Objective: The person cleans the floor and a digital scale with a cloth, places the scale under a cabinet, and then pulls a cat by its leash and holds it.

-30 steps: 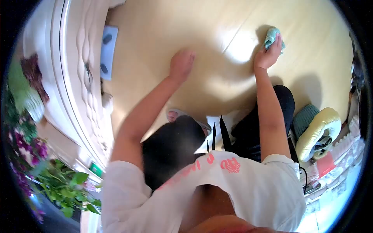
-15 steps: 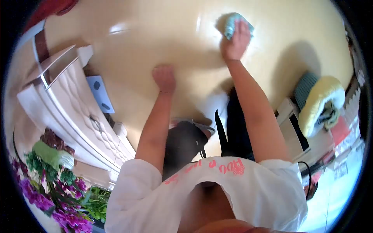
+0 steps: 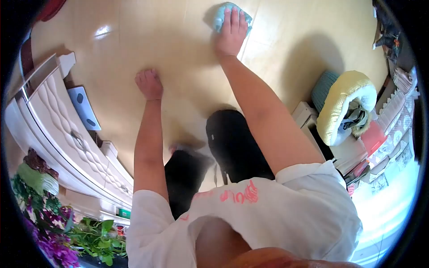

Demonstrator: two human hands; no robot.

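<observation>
A light blue-green cloth (image 3: 219, 18) lies bunched on the tan floor (image 3: 178, 40) near the top of the view. My right hand (image 3: 233, 32) presses down on it, fingers stretched forward over the fabric. To the left and nearer to me, my left hand (image 3: 150, 84) rests on the bare floor with its fingers curled in and nothing visible in them. Both arms reach forward, and my knees in black trousers are on the floor behind the hands.
A cream cabinet (image 3: 58, 105) stands on the left, with a white scale-like panel (image 3: 84, 108) beside it. Flowers (image 3: 56, 245) and a green plant (image 3: 100, 239) are at lower left. On the right are a teal basket (image 3: 324, 90) and a yellow padded ring (image 3: 333, 114).
The view has shifted, so the cabinet and basket appear further left. My right hand and the cloth appear higher and further left. My right knee has come forward.
</observation>
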